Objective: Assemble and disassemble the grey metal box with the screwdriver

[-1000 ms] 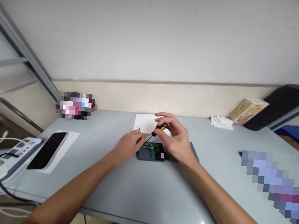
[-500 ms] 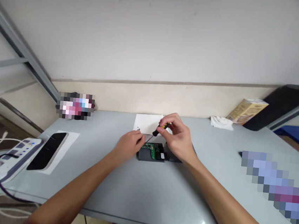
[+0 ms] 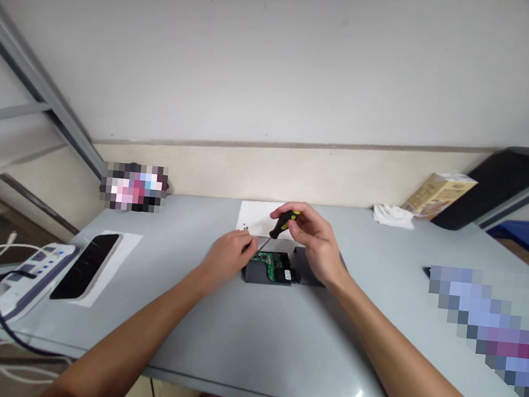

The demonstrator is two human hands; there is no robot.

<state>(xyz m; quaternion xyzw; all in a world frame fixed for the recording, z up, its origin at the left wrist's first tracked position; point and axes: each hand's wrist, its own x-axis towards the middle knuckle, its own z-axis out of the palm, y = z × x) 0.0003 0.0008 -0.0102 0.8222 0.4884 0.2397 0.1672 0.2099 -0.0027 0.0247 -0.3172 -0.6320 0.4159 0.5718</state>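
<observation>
A screwdriver [image 3: 281, 224] with a black and yellow handle is in the fingers of my right hand [image 3: 315, 238]. Its thin shaft slants down and left to the back left part of a green circuit board [image 3: 271, 265]. The board sits in an opened dark casing [image 3: 257, 274] on the table. My left hand [image 3: 227, 254] is closed at the casing's back left corner, close to the screwdriver's tip; its fingertips and the tip itself are partly hidden. A flat dark panel [image 3: 307, 271] lies to the right of the casing, partly under my right hand.
Small dark bits [image 3: 245, 226] rest on a white paper [image 3: 258, 213] behind the casing. To the left are a phone [image 3: 86, 267] and a power strip [image 3: 35, 276] with cables. A crumpled tissue [image 3: 392, 215] and a yellow carton [image 3: 440, 197] stand back right.
My right hand's fingers have shifted on the screwdriver handle, and the handle shows more now. My left hand and the casing stay in place. The view has tilted slightly.
</observation>
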